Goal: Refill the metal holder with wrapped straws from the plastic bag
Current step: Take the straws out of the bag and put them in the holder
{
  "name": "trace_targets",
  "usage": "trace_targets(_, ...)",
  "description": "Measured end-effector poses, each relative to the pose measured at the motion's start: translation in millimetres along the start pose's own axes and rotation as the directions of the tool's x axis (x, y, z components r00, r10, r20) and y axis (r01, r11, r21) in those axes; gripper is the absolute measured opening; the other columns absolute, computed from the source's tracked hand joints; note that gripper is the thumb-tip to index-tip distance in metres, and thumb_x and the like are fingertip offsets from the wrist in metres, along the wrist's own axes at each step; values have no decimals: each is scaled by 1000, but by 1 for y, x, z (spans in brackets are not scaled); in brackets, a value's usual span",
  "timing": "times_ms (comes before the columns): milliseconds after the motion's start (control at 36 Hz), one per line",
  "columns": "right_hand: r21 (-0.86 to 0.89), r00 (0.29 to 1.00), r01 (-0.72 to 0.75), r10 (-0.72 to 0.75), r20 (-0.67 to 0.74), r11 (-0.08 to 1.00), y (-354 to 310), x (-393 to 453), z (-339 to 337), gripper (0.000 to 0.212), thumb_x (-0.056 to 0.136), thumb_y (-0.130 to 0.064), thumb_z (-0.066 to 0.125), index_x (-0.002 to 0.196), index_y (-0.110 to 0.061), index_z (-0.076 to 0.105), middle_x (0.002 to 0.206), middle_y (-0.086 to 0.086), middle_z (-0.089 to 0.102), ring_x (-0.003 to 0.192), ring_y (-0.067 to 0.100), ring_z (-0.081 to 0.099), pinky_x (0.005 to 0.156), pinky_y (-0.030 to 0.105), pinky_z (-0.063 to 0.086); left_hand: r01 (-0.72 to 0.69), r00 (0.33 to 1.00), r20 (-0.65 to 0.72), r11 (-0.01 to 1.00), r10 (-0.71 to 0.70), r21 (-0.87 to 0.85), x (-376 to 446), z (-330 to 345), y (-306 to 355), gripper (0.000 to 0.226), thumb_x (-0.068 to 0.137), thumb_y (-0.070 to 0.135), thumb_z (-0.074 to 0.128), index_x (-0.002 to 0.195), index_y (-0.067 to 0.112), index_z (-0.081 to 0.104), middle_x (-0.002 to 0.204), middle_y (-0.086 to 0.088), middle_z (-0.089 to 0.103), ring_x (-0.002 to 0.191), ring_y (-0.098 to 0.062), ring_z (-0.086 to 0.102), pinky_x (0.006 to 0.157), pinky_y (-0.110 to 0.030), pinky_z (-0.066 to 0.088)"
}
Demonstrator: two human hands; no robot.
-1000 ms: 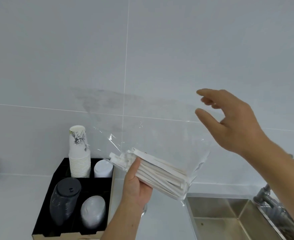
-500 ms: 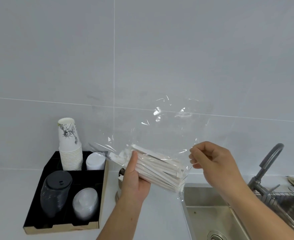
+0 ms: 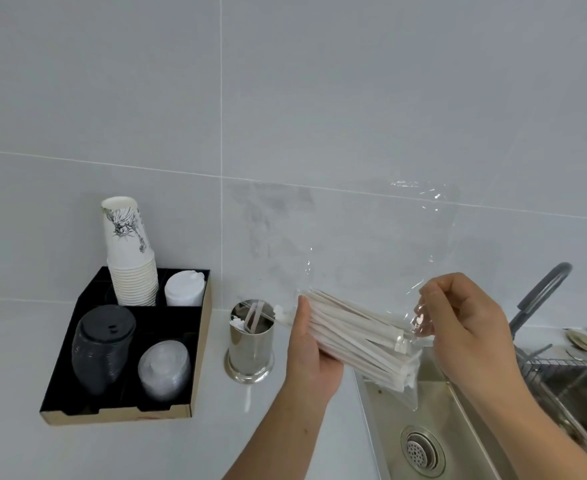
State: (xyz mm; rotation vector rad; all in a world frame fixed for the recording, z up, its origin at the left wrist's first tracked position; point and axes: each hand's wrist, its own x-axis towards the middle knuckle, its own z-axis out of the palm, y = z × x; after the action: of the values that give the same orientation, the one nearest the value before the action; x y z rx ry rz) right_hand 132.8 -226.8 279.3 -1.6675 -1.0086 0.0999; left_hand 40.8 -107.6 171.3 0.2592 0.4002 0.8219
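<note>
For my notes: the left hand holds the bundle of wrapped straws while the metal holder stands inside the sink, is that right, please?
Not quite: the head view shows the metal holder standing on the counter, left of the sink. The left hand does hold the wrapped straws.

A black tray (image 3: 200, 358) is sitting to my left, holding stacked paper cups (image 3: 131, 258), white lids (image 3: 184, 288), black lids (image 3: 103, 348) and clear lids (image 3: 163, 370). A sink (image 3: 458, 427) and faucet (image 3: 541, 292) are lying to my right.

Left hand (image 3: 311, 355) and right hand (image 3: 465, 327): bare, forearms apparently sleeveless, no jewellery visible.
</note>
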Motion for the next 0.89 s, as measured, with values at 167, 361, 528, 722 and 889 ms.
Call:
trace_targets(167,-42,999,-26,27,23,999,11,-5,0,21,95,-10,52,78,-18,60,67,0,65,54,14,62,57,34,51,12,1000,-1,1000,-12,6,6,-16,-15,59,87,54,57,127,10,63,114,-14,71,111,-31,65,104,-49,46)
trace_targets(361,-86,998,-34,38,48,996,16,-6,9,25,95,-11,53,75,-24,59,69,0,66,58,17,65,65,46,58,12,1000,-29,999,-13,-41,15,-36,-20,62,89,56,53,132,12,60,131,-17,64,122,-35,59,111,-54,38)
trace_targets(528,-119,997,-1,10,71,993,9,-1,22,24,95,-11,52,75,-23,59,69,-3,65,59,16,65,66,49,57,-4,999,-35,995,1,-102,23,-41,-20,61,89,59,50,129,15,64,129,-15,66,118,-32,63,108,-51,43)
trace_targets(722,-144,995,50,-37,92,988,2,9,31,21,95,-13,53,76,-21,59,69,-1,63,58,14,64,63,41,53,-14,1000,-25,991,11,-133,33,-40,-18,63,90,59,49,133,14,60,135,-15,62,125,-32,58,112,-51,37)
trace_targets(889,-185,992,72,-51,113,980,0,19,41,21,96,-15,53,76,-19,58,70,-1,63,61,19,63,63,43,55,-12,999,-41,984,5,-177,39,-40,-15,59,92,57,48,130,14,63,128,-14,66,118,-31,63,106,-49,44)
